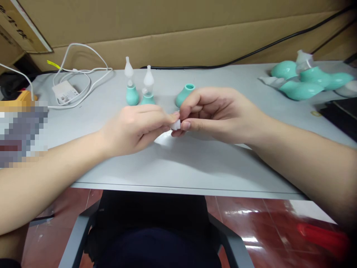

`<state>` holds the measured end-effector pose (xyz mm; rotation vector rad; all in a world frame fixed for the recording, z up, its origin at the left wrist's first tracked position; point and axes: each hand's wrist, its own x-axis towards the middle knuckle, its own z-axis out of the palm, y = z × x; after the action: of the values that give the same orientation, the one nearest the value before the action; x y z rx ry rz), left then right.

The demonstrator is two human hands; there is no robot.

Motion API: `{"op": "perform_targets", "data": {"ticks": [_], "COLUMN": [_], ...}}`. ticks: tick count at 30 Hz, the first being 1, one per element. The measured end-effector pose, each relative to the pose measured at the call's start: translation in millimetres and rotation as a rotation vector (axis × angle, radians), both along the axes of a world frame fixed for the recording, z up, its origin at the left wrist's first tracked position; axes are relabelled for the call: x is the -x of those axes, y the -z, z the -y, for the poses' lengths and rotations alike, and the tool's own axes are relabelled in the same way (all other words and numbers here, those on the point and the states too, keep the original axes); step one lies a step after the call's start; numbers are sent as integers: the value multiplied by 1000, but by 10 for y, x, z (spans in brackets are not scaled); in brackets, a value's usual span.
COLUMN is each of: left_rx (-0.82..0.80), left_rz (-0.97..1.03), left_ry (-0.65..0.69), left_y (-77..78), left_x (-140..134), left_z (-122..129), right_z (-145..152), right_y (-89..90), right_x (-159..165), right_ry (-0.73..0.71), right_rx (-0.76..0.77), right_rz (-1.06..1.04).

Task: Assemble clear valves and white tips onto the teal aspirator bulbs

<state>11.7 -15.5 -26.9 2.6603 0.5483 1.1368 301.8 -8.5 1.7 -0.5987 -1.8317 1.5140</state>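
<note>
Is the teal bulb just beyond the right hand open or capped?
Open: the bulb shows a bare round mouth at its top, with no tip fitted, beyond the right hand.

Through the head camera I get a pale grey table (134, 169) whose far edge runs up to a wall of brown cardboard (173, 18), creased lengthwise. A black cable (279, 39) slants down across it toward the tabletop. At my upper left stands a panel with dark writing (19, 28), edged by a pale strip. Below the table's near edge I see grey chair arms (74, 234) and a floor of reddish tiles (267, 219), glossy enough to throw back white streaks of light. A red object (323, 238) at lower right is too blurred for me to identify.
</note>
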Motion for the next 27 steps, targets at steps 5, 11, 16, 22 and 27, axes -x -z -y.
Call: {"op": "perform_targets", "data": {"ticks": [5, 11, 16, 22, 27], "left_rx": [-20, -20, -77, -95, -86], "left_rz": [23, 98, 128, 108, 63], "left_ry": [-77, -46, -2, -20, -35], "left_y": [6, 13, 33, 26, 17], "left_x": [-14, -21, -21, -21, -20], "left_z": [18, 4, -12, -1, -2], "right_z": [49, 131, 42, 33, 53], "right_y": [11, 27, 104, 111, 92], "right_x": [0, -1, -37, -53, -42], "right_ry": [128, 269, 219, 261, 262], "right_rx": [-107, -389, -565, -661, -621], "right_rz": [-20, 42, 31, 97, 106]}}
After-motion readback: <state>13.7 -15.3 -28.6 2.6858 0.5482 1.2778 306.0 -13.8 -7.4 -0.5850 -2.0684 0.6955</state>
